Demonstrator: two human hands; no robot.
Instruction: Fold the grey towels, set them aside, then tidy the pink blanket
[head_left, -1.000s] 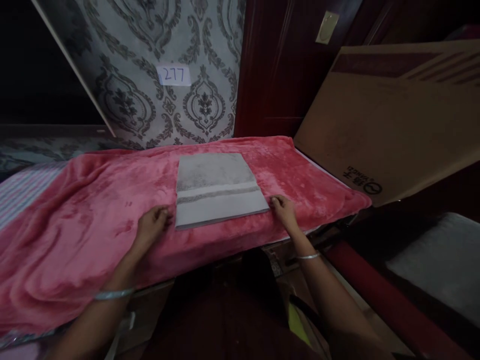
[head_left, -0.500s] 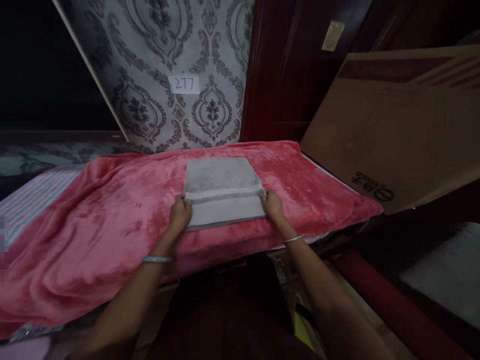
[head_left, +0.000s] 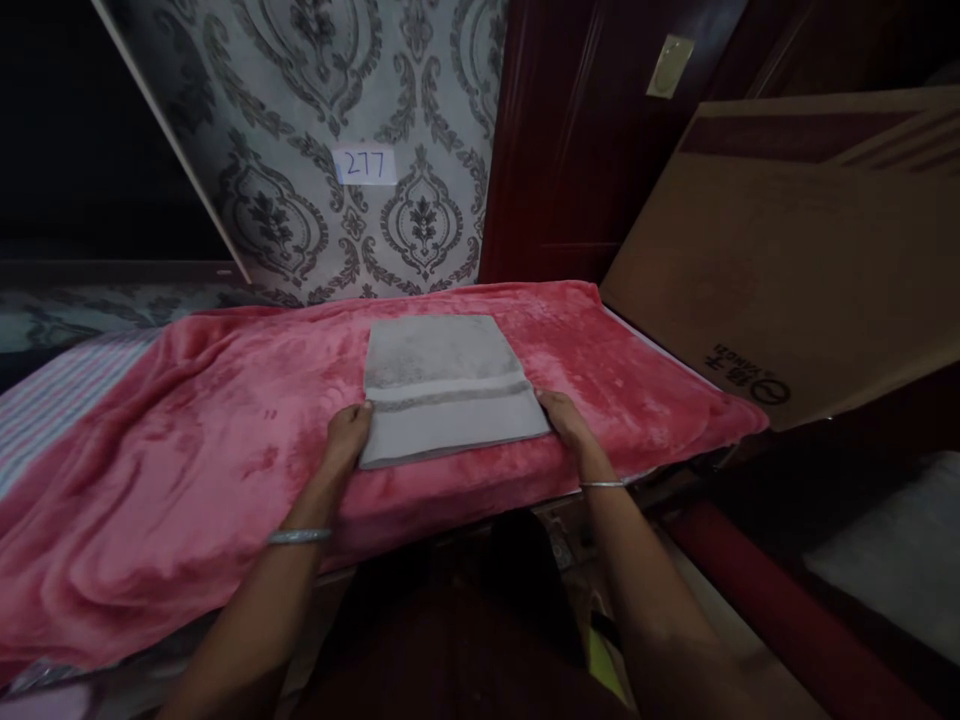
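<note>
Touching opposite sides of a folded gray towel (head_left: pixel 442 350), the left hand (head_left: pixel 349 432) sits at its left edge and the right hand (head_left: pixel 564 418) at its right edge, both toward the front corners. The thumbs are at the cloth's edges, but the other fingers are partly hidden, so it is unclear whether either hand grips the towel or merely rests against it. A bracelet (head_left: pixel 300 537) circles the left wrist and a thinner bangle (head_left: pixel 602 484) the right. The towel lies flat, paler toward the person, close to the front edge of a pink blanket (head_left: pixel 255 420). Past the blanket's left end shows a striped sheet (head_left: pixel 71 395). Behind its back edge are a patterned wall (head_left: pixel 424 215) bearing a paper (head_left: pixel 365 164) marked 277 and dark red woodwork (head_left: pixel 559 150). Along its right edge stands a cardboard box (head_left: pixel 810 250)
</note>
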